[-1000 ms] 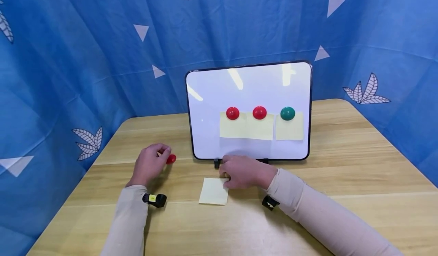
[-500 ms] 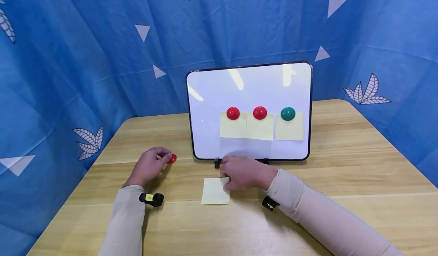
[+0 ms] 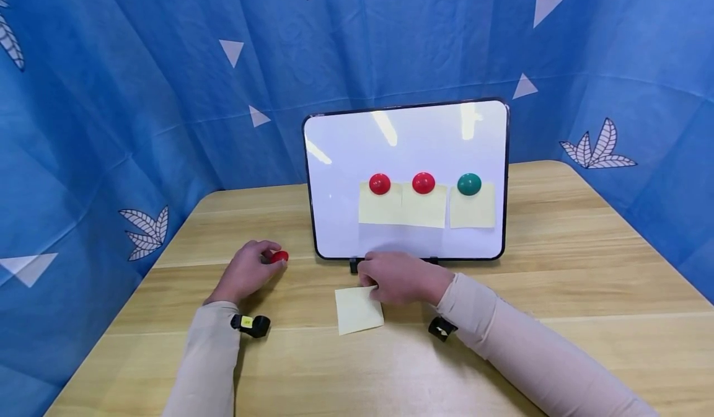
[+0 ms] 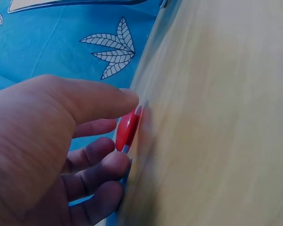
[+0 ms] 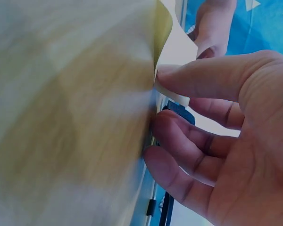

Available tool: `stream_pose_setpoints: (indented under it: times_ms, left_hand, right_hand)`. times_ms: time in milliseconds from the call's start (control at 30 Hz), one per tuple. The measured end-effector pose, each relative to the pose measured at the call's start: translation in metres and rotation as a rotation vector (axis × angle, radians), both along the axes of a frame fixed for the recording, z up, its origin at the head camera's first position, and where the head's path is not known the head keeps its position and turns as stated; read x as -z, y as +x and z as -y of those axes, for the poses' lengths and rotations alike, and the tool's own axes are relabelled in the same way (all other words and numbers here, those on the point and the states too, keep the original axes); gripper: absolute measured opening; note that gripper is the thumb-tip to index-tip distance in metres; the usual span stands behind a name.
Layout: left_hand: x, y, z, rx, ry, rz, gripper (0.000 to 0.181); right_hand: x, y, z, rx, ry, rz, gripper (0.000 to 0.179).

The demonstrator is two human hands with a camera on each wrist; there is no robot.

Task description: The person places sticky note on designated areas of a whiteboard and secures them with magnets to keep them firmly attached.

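Observation:
My left hand [image 3: 245,274] rests low at the left of the table, thumb and index finger around a round red magnet [image 3: 279,256]. In the left wrist view the magnet [image 4: 126,132] stands between the thumb tip and the curled fingers, close to the wood. In front of the whiteboard, my right hand [image 3: 403,277] pinches the upper right corner of a pale yellow sticky note [image 3: 357,313]. Its edge [image 5: 162,35] bends up beside the thumb in the right wrist view, and the head view shows the note slightly turned.
A whiteboard [image 3: 334,200] stands on black feet at the back of the wooden table [image 3: 586,268]. Two red magnets [image 3: 380,184] and a green magnet [image 3: 469,184] hold three yellow notes [image 3: 424,211] on it. A blue curtain [image 3: 167,95] hangs behind.
The sticky note has shifted a little right and turned, its right part rising with my right hand. My left thumb and index finger have spread and moved around the red magnet.

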State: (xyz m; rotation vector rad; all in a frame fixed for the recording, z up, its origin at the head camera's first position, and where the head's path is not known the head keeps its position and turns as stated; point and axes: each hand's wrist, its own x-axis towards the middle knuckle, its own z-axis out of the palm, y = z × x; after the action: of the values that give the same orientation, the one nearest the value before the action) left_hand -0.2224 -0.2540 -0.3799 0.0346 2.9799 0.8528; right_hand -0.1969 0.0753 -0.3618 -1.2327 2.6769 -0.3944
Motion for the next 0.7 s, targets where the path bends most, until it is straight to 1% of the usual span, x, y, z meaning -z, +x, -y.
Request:
stream_pose_setpoints:
  times_ms: [167,467,700]
  left_hand:
    - [0.0013,0.0001,-0.0012,-0.006,-0.032,-0.004,0.049]
    - [0.0027,0.0003,-0.0012,-0.010,-0.043,-0.009,0.048]
    - [0.0053,-0.0002,-0.0008,0.004,-0.049,-0.024,0.044]
  right_hand:
    - [0.0000,-0.0012,-0.0006,-0.009,-0.017,0.009,0.012]
    - [0.0010,-0.0045,0.0000,-0.005,-0.039,0.038,0.014]
    - [0.0004,-0.0054,-0.0016,-0.010,-0.118,0.039,0.012]
